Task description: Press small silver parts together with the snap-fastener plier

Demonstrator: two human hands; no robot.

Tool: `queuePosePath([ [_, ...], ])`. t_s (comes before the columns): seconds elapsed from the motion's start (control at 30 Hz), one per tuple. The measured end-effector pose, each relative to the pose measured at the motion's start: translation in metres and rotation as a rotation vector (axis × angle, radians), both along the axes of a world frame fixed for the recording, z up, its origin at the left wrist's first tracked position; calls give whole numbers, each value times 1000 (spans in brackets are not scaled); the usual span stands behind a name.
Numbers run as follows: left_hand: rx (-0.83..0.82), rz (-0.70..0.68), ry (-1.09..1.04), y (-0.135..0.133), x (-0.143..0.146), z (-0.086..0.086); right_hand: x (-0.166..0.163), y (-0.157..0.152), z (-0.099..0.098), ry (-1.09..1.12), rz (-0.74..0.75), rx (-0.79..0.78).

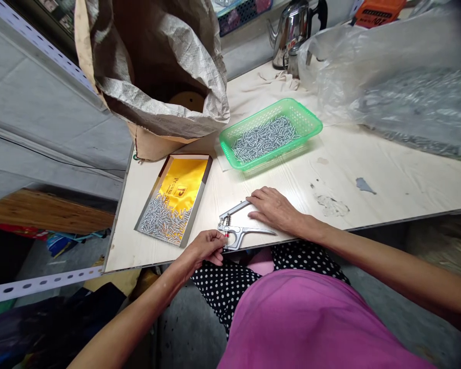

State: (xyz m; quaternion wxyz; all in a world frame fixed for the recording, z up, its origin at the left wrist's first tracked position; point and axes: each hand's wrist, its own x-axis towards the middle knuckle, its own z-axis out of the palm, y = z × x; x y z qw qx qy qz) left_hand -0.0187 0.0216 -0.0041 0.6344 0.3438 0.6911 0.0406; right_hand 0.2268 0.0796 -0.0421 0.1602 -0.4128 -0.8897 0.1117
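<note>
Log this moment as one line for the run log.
left hand: pinching at press head | right hand: on press handle | tray, basket: small metal parts

Pale wood-grain surface (pixel 388 174), scuffed, grey patches mid-right. Left of it: grey fabric sheeting (pixel 42 123) draped behind a perforated white metal rail (pixel 34 36); a second rail (pixel 30 286) runs low at the front-left corner. Brown wooden board (pixel 42 210) below the sheeting. Grey concrete floor (pixel 192 333) underneath. Light even, soft.

Behind a green plastic basket (pixel 306 119) of metal pieces stands a steel kettle (pixel 292 32); left, a brown paper sack (pixel 157 66).
</note>
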Motion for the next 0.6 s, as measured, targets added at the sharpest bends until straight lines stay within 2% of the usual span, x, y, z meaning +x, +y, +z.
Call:
queuePosePath([
  [0.13,-19,16,8,0,1,2,3,-11,6,1,12,-34],
  [0.33,-16,17,67,1,8,6,-2,-24,2,-24,-29,-28],
  [0.43,12,-54,175,-4,11,11,-4,-29,3,-22,-55,-16],
  [0.5,210,-192,345,-11,14,17,-5,-31,4,-23,-63,-15],
  [0.6,699,-461,585,-22,22,23,-6,-32,3,-16,-63,-19],
])
